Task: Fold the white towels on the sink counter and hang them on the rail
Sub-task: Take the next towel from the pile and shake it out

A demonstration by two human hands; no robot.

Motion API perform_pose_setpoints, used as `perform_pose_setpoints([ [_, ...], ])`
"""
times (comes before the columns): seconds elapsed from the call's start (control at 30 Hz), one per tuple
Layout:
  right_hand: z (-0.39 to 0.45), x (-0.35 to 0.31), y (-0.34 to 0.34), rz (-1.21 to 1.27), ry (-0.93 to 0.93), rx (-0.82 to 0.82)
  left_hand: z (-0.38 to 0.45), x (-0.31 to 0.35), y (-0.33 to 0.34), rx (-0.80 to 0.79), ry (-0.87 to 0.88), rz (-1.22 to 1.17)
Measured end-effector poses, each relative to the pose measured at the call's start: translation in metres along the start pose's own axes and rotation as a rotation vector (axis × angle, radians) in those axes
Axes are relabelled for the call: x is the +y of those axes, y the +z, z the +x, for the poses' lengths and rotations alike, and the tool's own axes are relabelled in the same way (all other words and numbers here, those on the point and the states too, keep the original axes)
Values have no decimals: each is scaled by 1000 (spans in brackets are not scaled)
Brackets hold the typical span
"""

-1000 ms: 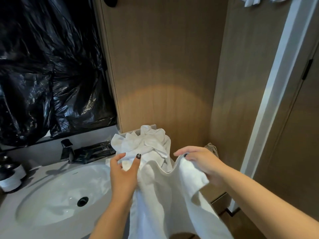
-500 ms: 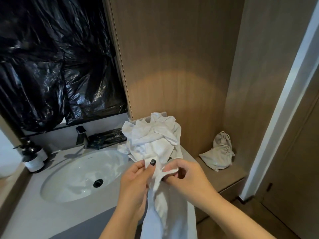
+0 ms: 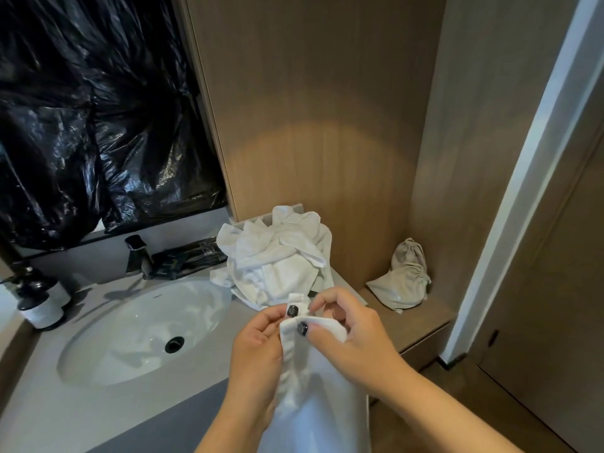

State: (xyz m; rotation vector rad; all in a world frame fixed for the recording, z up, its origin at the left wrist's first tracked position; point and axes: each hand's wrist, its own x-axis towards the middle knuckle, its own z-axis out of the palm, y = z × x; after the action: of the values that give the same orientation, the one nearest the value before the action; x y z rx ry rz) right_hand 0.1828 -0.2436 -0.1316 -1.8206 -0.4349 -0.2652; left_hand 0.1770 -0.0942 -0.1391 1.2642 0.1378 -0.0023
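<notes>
A white towel (image 3: pixel 313 397) hangs down in front of me, gathered narrow at its top. My left hand (image 3: pixel 258 351) pinches its upper edge with thumb and fingers. Close beside it, my right hand (image 3: pixel 353 335) pinches the same top edge, and the two hands nearly touch. Behind them a crumpled heap of white towels (image 3: pixel 277 256) lies on the grey sink counter (image 3: pixel 108 407), to the right of the basin. No rail is in view.
The white oval basin (image 3: pixel 143 331) with a black drain sits left of my hands, a dark tap (image 3: pixel 139 256) behind it. Soap bottles (image 3: pixel 39 305) stand at far left. A beige drawstring bag (image 3: pixel 402 282) lies on a lower wooden ledge at right. Black plastic covers the mirror.
My hands came together from spread apart, bringing the towel's top corners to one point. The towel now hangs narrow. The view has shifted right and down.
</notes>
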Motion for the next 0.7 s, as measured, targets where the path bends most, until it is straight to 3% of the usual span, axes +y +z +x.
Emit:
perform_pose_setpoints([
  [0.17,0,-2,3,-80,-216,18,0,0,-2,3,-3,-99],
  [0.37,8,-10,2,-38,-130,88,1,-2,-3,-70,43,-35],
  [0.7,6,-10,7,121,26,193,2,6,-8,-66,312,249],
])
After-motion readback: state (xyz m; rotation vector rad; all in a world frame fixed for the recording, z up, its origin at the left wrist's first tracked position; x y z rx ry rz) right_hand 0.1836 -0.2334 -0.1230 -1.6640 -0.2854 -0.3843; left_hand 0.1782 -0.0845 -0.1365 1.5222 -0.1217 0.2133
